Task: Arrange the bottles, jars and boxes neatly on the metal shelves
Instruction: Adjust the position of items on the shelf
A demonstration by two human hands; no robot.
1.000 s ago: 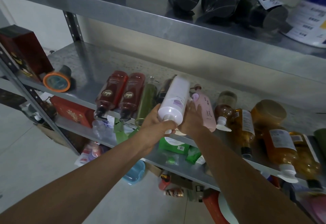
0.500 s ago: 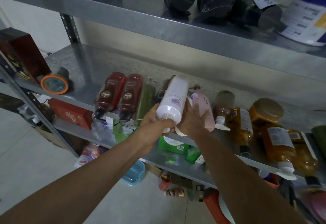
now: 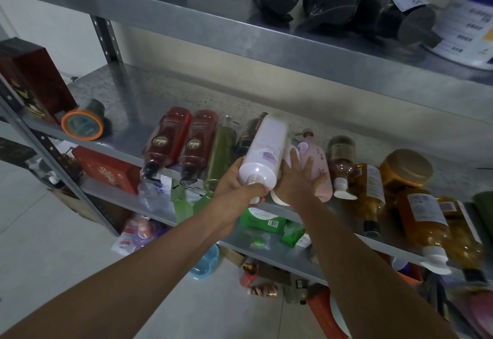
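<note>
Placement of the white bottle (image 3: 264, 151) is going on at the front of the middle shelf (image 3: 128, 98).
The left hand (image 3: 238, 187) is clamping its fingers round the bottle's cap end, holding it tilted above the lying row. The right hand (image 3: 296, 181), fingers straight and apart, is pressing on the pink bottle (image 3: 320, 175) alongside. The next move is probably calling for lowering the white bottle flat, parallel to its neighbours.

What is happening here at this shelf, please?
A person is arranging bottles on the middle metal shelf. The left hand grips a white bottle at its cap end and holds it tilted over the row of bottles lying there. The right hand rests with straight fingers on the pink bottle next to it.
</note>
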